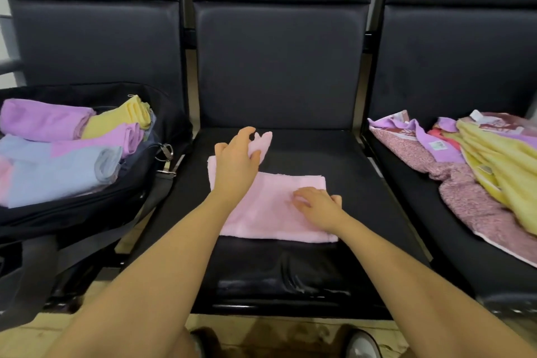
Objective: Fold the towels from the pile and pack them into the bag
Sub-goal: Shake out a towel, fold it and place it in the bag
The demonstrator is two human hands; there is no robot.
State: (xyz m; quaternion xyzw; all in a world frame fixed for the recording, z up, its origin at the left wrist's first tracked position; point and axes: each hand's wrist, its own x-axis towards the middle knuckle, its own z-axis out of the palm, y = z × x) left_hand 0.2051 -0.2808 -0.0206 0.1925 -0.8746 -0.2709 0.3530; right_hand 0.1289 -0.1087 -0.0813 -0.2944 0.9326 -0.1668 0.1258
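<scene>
From the head camera: the pink towel [270, 206] lies on the middle seat [363, 154], long axis running left to right. Left hand [236, 163] pinches its far-left corner, lifted just beyond the folded body; right hand [316, 205] presses flat, fingers relaxed, near the right end. The bag [139, 183] with rolled towels [58, 151] sits left, nearer the left hand; the pile [479, 166] waits right, on dark padded seating

Left grip [236, 158] pinching, right grip [315, 206] flat.

Probably a waiting area: joined dark padded seats [279, 67] in a row.
</scene>
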